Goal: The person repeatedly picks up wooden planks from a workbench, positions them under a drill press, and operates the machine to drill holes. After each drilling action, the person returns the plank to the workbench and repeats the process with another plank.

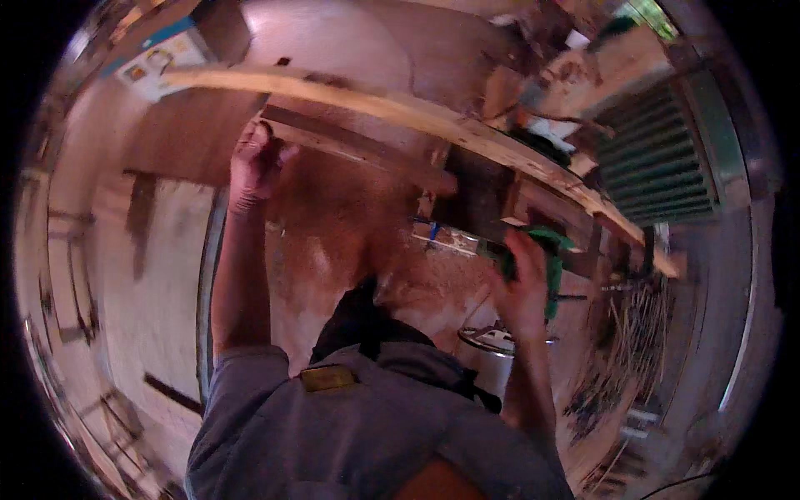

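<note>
At the left end of a brown wooden plank (358, 150), my left hand (257, 162) is raised with its fingers curled and the thumb apart. Motion blur hides whether it grips the plank end or only sits beside it. My right hand (523, 271) is closed around a green tool (553, 287), whose kind I cannot make out. Left of that hand a narrow light strip with a blue mark (434, 231) shows; whether it belongs to the tool is unclear. Beyond the plank a long pale wooden beam (375, 104) runs across from upper left to right.
A round metal-rimmed container (492, 340) stands below my right hand. A green ribbed panel (658, 158) and a heap of thin sticks (637, 350) are at the right. Pale boards (162, 275) lie at the left, and a box (162, 62) sits at the upper left.
</note>
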